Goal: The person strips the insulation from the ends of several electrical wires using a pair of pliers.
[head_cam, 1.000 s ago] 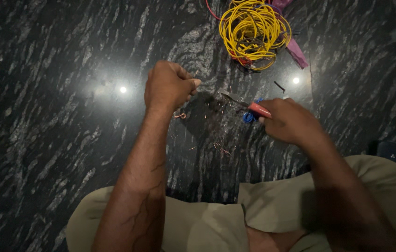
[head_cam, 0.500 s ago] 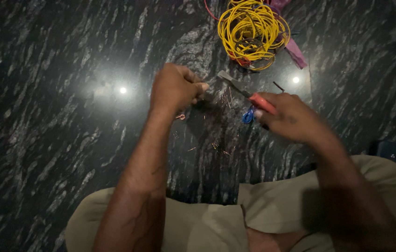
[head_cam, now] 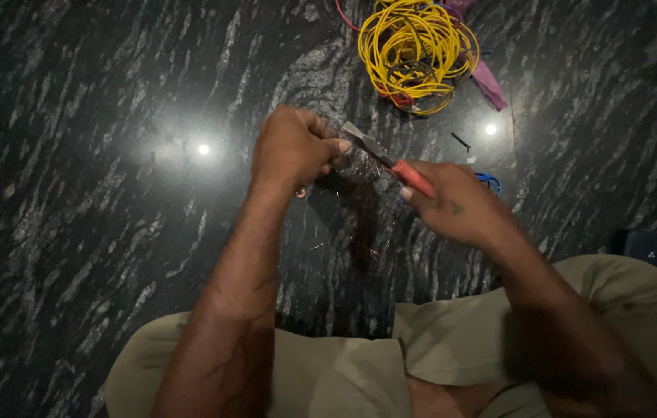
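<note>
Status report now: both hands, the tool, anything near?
Left hand closed on something small. Right hand grips red-handled pliers. Yellow wire coil lies beyond, apart.

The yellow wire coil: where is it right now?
In the head view, the yellow wire coil lies on the dark stone floor at top centre-right, beyond both hands, partly over a purple strip.
</note>
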